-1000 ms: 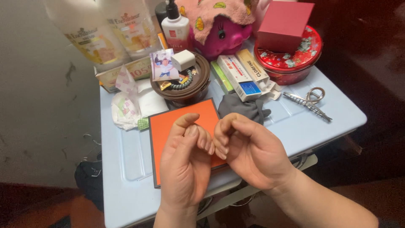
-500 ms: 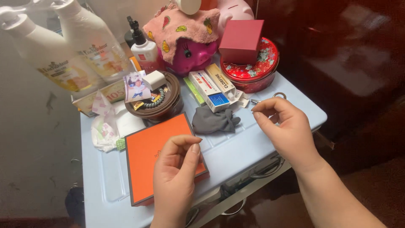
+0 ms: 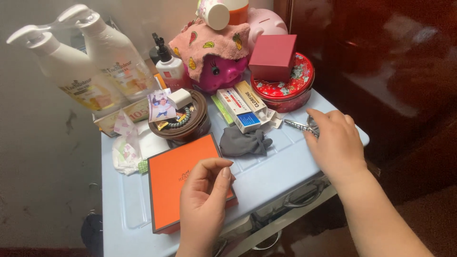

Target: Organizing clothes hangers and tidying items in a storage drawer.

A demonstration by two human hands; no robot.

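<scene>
Two bare hands worked over a pale blue table (image 3: 266, 176) crowded with small things. At about six o'clock the left hand (image 3: 204, 202) hovered above the near edge of a flat orange box (image 3: 177, 178), its fingers curled in with thumb and forefinger pinched together; whether anything tiny sat between them could not be told. At three o'clock the right hand (image 3: 335, 143) lay palm down over a metal hair clip (image 3: 297, 125), whose toothed silver end stuck out from under the fingertips toward nine o'clock. The fingers covered the rest of the clip, so whether they had closed on it or merely rested on it could not be told.

Between the hands, near the centre, lay a crumpled grey cloth (image 3: 243, 142), just beside the orange box. Toward twelve o'clock from the cloth sat long medicine cartons (image 3: 242, 104), and beyond them a round red tin (image 3: 285, 88) bearing a dark red square box (image 3: 273, 57). A pink piggy bank (image 3: 216, 64) under a fruit-patterned pink cloth stood at twelve o'clock. At eleven o'clock a brown round dish (image 3: 188, 124) held a bead bracelet and a small photo, with a pump bottle behind it. Two large cream lotion bottles (image 3: 90, 62) leaned at ten o'clock, and crumpled tissue packets (image 3: 127, 150) lay at nine o'clock.
</scene>
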